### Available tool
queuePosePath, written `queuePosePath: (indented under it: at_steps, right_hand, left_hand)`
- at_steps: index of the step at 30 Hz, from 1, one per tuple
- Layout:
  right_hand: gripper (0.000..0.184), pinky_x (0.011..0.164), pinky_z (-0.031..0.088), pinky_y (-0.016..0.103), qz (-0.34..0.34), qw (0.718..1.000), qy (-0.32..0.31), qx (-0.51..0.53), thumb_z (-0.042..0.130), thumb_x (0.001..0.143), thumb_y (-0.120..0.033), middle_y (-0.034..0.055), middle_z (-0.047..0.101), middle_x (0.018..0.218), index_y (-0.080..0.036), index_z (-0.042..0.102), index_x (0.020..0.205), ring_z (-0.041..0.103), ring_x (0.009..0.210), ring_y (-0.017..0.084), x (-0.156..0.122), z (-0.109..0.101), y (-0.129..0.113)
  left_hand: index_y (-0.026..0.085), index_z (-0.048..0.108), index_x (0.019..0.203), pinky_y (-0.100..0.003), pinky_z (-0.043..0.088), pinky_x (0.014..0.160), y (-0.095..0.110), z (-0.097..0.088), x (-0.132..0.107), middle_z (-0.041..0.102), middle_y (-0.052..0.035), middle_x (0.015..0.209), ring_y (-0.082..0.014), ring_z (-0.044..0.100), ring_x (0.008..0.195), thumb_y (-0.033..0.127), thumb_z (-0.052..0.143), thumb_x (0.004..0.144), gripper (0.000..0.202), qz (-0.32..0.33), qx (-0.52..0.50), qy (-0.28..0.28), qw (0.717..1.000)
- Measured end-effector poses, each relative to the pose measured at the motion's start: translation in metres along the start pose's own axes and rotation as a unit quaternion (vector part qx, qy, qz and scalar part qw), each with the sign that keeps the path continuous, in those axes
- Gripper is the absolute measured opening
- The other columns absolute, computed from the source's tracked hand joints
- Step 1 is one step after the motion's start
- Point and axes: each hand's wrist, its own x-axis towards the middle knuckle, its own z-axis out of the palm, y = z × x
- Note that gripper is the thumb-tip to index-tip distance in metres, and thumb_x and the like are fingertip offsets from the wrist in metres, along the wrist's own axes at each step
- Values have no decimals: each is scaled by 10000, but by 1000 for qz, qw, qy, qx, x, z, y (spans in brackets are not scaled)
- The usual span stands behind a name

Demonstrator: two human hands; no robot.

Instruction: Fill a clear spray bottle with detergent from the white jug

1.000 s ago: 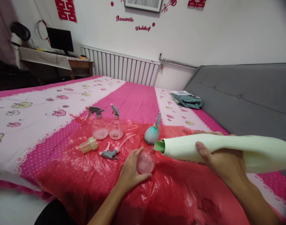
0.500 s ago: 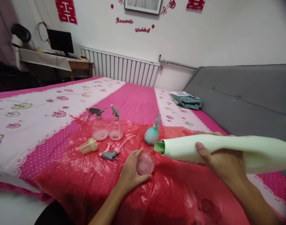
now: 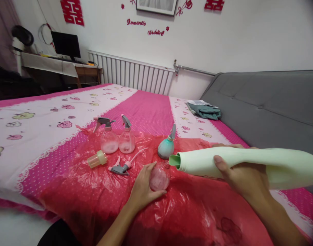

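Note:
My left hand (image 3: 145, 188) is closed around a clear, round spray bottle body (image 3: 160, 177) whose neck has no head on it. In my right hand (image 3: 245, 176) is a pale green detergent bottle (image 3: 276, 164), tipped sideways, its spout right at the clear bottle's neck. Whether liquid runs out I cannot tell. A grey and pink spray head (image 3: 121, 168) with a dip tube lies left of my left hand. Beside it rests a yellowish cap (image 3: 97, 159) on its side. Behind stand two clear spray bottles (image 3: 109, 141) (image 3: 127, 140) and a teal spray bottle (image 3: 166, 147), heads fitted.
A red plastic sheet (image 3: 100, 201) lies under the bottles on a pink and white bed (image 3: 148, 106). Folded clothes (image 3: 205, 110) lie by the grey headboard (image 3: 269, 99). At the far left, a desk (image 3: 51, 65) holds a monitor (image 3: 66, 44).

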Motion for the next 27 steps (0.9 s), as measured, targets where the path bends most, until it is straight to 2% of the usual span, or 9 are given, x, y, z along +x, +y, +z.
queuePosePath:
  at_steps: [8,17,22,27]
  right_hand:
    - [602,998,433,617,16,1000,-8,20,362,907,-670,105,694,1208,-277,756,1138,611,1068,398,1,1,-2]
    - [642,1001,426,631,21,999,-12,22,343,901,-698,121,679,1210,-277,747,1170,605,1081,421,0,0,-1]
    - [636,986,431,630,25,999,-16,24,335,905,-693,125,678,1203,-279,749,1152,610,1068,417,1,0,-2]
    - [617,989,443,608,17,1000,-5,23,349,911,-677,128,680,1204,-272,745,1157,623,1071,395,1,0,-1]
  left_hand:
    - [268,368,1522,-603,403,1152,1,-1,0,489,-145,1490,-385,493,1374,356,912,720,973,4,0,2,1000]
    - [254,396,1509,-569,420,1150,1,0,0,508,-139,1483,-370,509,1366,344,919,710,959,4,-1,10,1000]
    - [258,397,1515,-598,405,1154,1,0,0,503,-144,1485,-385,499,1371,342,909,711,957,-2,-1,7,1000]
    - [265,405,1499,-563,426,1146,-1,1,0,513,-129,1473,-368,509,1363,349,920,702,953,7,-1,15,1000]
